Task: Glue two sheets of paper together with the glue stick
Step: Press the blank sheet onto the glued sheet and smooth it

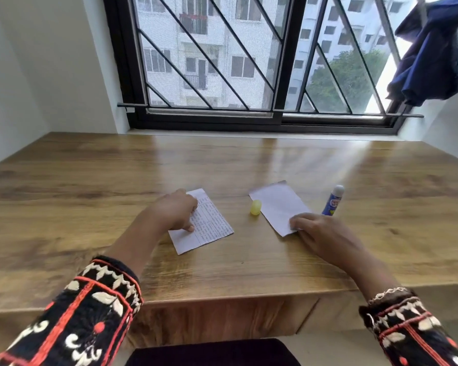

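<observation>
Two small sheets lie on the wooden desk [222,273]. The left one is a written sheet [212,228] with handwriting on it; my left hand [175,210] rests curled on its left part, thumb pressing it down. The right one is a blank sheet [278,204]; my right hand [317,231] lies on its near corner, fingertips pinching or pressing the edge. The glue stick [333,200], blue and white, stands uncapped just right of the blank sheet, beyond my right hand. Its yellow cap [255,207] sits between the two sheets.
The desk runs back to a barred window [249,62] with a sill. White walls close in on both sides. A blue cloth [431,54] hangs at the upper right. A dark seat [212,352] shows below the desk's front edge.
</observation>
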A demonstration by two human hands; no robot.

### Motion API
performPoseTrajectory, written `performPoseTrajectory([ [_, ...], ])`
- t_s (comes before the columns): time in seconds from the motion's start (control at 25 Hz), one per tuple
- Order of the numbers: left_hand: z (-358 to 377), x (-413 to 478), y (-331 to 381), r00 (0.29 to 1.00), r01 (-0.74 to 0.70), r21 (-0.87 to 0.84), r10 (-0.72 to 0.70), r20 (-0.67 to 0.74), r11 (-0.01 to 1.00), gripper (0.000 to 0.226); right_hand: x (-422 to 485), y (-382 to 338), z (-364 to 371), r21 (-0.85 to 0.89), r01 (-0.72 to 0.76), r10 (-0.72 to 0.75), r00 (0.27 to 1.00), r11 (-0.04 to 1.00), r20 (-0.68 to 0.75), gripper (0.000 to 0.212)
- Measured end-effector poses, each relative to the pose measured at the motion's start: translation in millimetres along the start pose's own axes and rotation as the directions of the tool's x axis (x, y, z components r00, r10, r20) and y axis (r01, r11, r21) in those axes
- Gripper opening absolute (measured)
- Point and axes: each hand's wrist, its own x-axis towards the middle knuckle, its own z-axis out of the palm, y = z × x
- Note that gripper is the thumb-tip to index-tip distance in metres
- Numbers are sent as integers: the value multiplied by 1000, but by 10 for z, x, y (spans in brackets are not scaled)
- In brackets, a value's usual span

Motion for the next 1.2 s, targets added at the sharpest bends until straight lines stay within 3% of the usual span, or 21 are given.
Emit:
performPoseTrajectory([
  [0.16,12,-23,-5,1000,10,-11,-10,-18,1000,46,66,-55,-20,103,-155,173,965,983,-198,10],
  [0.28,40,-30,-10,998,29,-47,-31,-46,998,47,176,-81,-110,257,-255,342,853,932,-394,9],
  [0.44,108,-56,16,992,53,-73,-60,-107,996,48,298,-162,-299,443,-186,418,749,877,-514,14],
  [0.56,156,-81,61,966,43,-4,-42,-253,999,45,346,-402,-374,487,-65,376,727,871,-575,13],
  [0.64,171,-103,70,932,21,54,0,-362,998,39,349,-624,-350,429,28,279,722,903,-633,12],
  [0.72,162,-134,80,923,-11,79,40,-384,997,37,347,-829,-291,333,97,167,715,938,-679,13],
  [0.8,128,-182,72,903,-70,-91,25,-429,993,32,350,-985,-225,209,137,54,702,968,-710,13],
  [0.84,90,-226,65,875,-115,-346,-70,-479,931,27,352,-1048,-192,144,152,-3,696,978,-718,14],
  [0.88,44,-281,65,858,-182,-666,-214,-467,723,23,349,-1096,-163,90,166,-52,695,982,-717,16],
  [0.92,-11,-338,67,864,-254,-888,-323,-387,383,29,345,-1138,-139,46,185,-98,700,982,-708,18],
  [0.96,-64,-386,60,878,-273,-961,-398,-268,44,40,341,-1178,-122,8,209,-146,708,978,-691,19],
  [1.0,-90,-411,35,883,-276,-946,-433,-181,-168,48,334,-1213,-106,-24,236,-191,720,972,-668,20],
  [1.04,-108,-428,4,876,-280,-926,-463,-138,-253,46,329,-1246,-92,-39,261,-225,734,964,-641,21],
  [1.12,-134,-456,-32,849,-283,-933,-510,-137,-221,23,328,-1280,-73,-4,287,-233,770,958,-595,27],
  [1.2,-135,-470,-64,836,-282,-941,-530,-144,-189,12,339,-1310,-68,153,258,-131,817,954,-561,39],
])
